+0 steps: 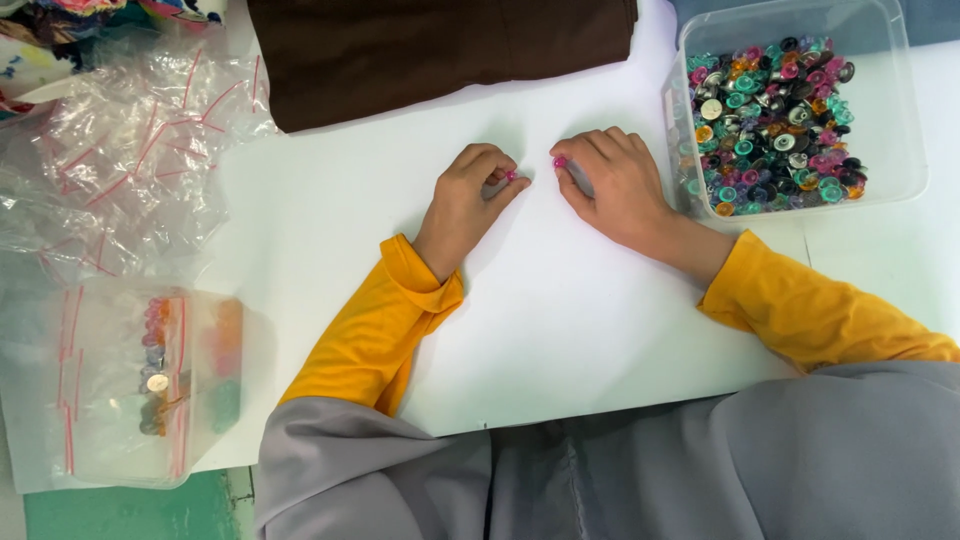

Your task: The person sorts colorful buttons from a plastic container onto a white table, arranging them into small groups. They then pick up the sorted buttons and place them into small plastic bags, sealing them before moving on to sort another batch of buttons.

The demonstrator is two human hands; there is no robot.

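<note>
On the white table [560, 330], the left hand [468, 200] pinches a small pink snap-button piece [511, 176] between thumb and forefinger. The right hand [612, 185] pinches a second pink piece [560, 161] at its fingertips, with something grey tucked under the fingers — too small to name. The two pieces sit near each other, not touching. To join them well, I'd judge they should meet squarely, faces aligned, pressed straight. A clear tub of mixed snap buttons [775, 125] stands just beside the right hand; zip bags [120, 160] lie far left.
</note>
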